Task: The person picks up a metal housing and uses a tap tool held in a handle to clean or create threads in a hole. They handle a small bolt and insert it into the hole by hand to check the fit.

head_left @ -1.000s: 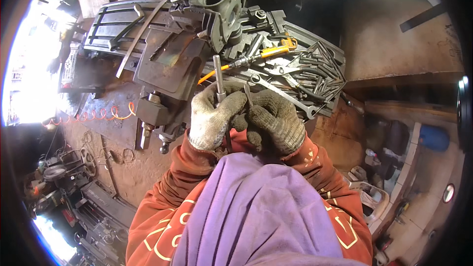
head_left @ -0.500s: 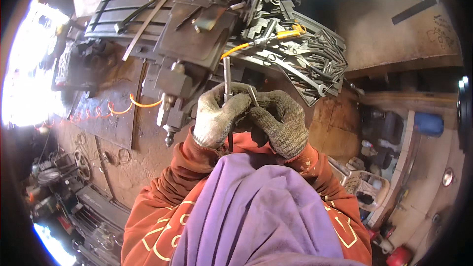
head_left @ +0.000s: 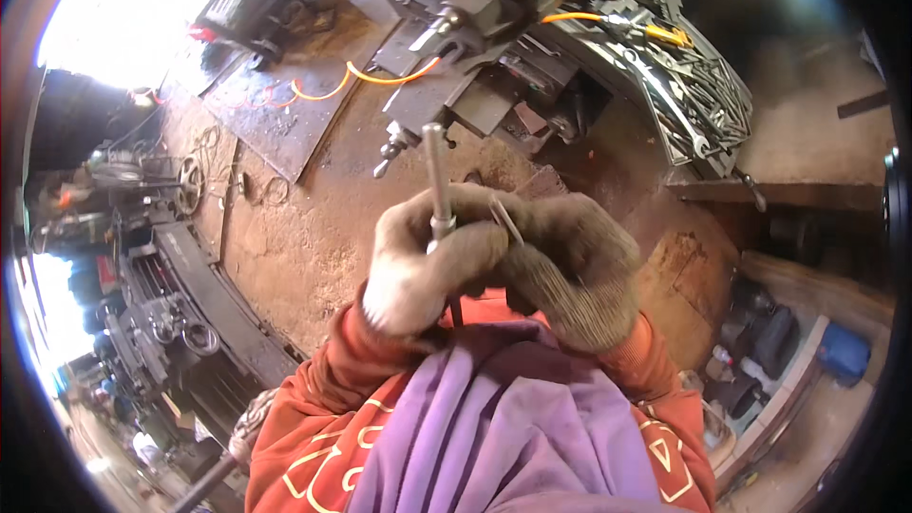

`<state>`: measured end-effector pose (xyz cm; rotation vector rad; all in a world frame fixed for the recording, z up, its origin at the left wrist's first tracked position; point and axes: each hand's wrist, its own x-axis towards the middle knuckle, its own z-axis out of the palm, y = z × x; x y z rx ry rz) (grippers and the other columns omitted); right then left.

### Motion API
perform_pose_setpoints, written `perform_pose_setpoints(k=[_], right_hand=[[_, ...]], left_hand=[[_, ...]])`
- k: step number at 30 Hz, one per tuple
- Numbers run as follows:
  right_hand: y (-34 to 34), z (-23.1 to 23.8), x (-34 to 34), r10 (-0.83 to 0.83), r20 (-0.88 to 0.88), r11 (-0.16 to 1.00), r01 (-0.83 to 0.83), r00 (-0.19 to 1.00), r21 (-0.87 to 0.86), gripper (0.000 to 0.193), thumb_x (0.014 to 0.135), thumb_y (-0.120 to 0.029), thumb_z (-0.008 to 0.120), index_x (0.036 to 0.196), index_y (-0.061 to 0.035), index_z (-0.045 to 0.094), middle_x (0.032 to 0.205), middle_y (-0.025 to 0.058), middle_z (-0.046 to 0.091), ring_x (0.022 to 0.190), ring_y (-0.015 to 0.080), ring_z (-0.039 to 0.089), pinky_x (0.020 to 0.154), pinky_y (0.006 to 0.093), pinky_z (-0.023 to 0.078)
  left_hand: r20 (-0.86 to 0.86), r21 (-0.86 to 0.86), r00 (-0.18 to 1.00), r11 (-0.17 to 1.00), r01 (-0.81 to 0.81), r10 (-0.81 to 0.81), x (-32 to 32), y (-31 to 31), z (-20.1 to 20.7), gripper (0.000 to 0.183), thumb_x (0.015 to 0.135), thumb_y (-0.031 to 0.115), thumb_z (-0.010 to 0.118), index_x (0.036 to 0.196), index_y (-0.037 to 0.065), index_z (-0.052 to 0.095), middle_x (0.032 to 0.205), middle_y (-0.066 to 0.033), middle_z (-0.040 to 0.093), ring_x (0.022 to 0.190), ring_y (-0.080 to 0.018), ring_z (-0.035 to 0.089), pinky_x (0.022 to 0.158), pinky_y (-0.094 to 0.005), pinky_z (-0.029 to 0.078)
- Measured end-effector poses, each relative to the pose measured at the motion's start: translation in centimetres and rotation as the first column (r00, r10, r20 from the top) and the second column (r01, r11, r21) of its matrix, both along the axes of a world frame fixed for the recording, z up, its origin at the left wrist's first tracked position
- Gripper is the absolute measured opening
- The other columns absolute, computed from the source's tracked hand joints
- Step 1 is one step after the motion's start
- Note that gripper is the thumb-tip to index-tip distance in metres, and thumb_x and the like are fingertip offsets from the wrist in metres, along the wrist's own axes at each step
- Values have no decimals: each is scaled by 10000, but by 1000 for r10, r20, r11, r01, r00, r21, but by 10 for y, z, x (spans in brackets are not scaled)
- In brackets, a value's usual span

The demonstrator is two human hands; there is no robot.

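Both my hands wear dirty knitted work gloves and meet in front of my chest. My left hand (head_left: 404,261) is closed round a slim metal rod (head_left: 436,166) with a collar; the rod stands nearly upright, its top above the glove and a dark lower end below. Pinched in my right hand (head_left: 584,271) is a small thin metal piece (head_left: 507,220), slanting beside the left fingers. Its kind cannot be told, as the gloves cover most of it. The fingertips of the two hands touch or nearly touch.
Ahead stands a machine (head_left: 470,9) with protruding handles. Right of it, a tray (head_left: 727,166) holds several spanners and a yellow air gun (head_left: 670,35) on an orange coiled hose (head_left: 380,78). More machinery (head_left: 228,299) stands left. A blue container (head_left: 844,354) is at right.
My view has swung, so the machine and tool tray now sit higher and farther right in the picture. Both hands keep their hold on the rod and the thin piece.
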<state>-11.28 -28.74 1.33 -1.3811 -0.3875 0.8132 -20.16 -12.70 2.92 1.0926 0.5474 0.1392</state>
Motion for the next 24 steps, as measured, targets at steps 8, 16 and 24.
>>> perform_pose_setpoints(k=[8, 16, 24], right_hand=[[50, -78, -38, 141, 458, 982, -64, 878, -179, 253, 955, -99, 745, 1189, -28, 681, 1002, 171, 733, 870, 296, 735, 764, 387, 579], [145, -66, -76, 234, 657, 972, -196, 716, -133, 278, 950, -109, 734, 1217, -45, 690, 1031, 196, 716, 899, 386, 713, 781, 415, 575], [209, -66, -117, 198, 408, 971, -122, 891, -204, 161, 986, -59, 704, 1122, 25, 691, 871, 89, 751, 705, 133, 699, 631, 302, 563]], left_hand=[[-154, -167, 969, 962, -216, 191, -48, 30, -99, 306, 959, 189, 724, 1154, -41, 669, 945, -91, 706, 808, -159, 679, 717, -290, 567], [-101, -225, 957, 930, -289, 273, -104, 112, -93, 300, 965, 195, 707, 1155, -36, 682, 892, -65, 697, 734, -121, 633, 627, -239, 492], [-55, -216, 977, 953, -213, 206, -134, 181, -106, 270, 948, 179, 713, 1117, -30, 687, 903, -65, 686, 735, -120, 628, 634, -261, 509]])
